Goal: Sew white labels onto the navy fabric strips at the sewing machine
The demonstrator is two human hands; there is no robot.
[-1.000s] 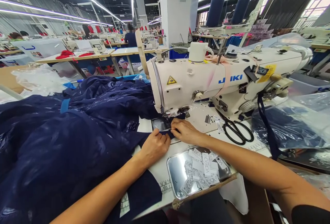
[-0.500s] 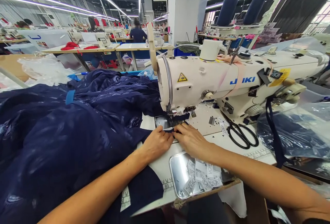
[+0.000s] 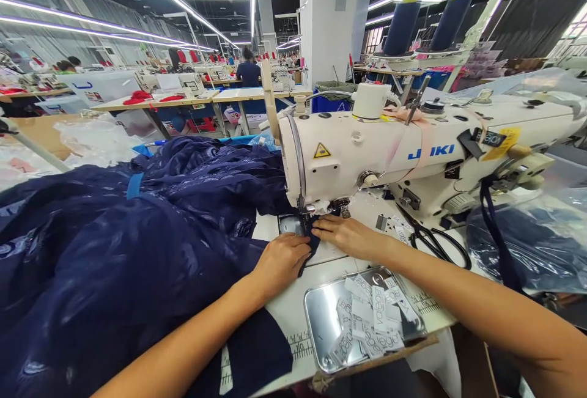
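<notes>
At the sewing machine (image 3: 358, 141), both my hands work on a small piece of navy fabric (image 3: 313, 244) under the needle area. My left hand (image 3: 285, 258) has its fingers bent and closed on the near left part of this fabric. Close by on the other side, my right hand (image 3: 351, 238) presses the fabric with its fingers together, near the presser foot. The fingertips are partly hidden against the dark cloth. Left of the machine lies a large heap of navy garment cloth (image 3: 105, 257), crossed by a blue strip (image 3: 134, 185).
A metal tray (image 3: 328, 312) holding several printed labels (image 3: 378, 312) sits at the table's front edge. Black scissors (image 3: 438, 245) lie right of my right hand, beside a plastic bag of navy cloth (image 3: 541, 239). Two navy thread cones (image 3: 401, 25) stand behind the machine.
My hands have shifted from a pinch on a folded edge to pressing the fabric, which now lies spread between them. The view has tilted slightly upward.
</notes>
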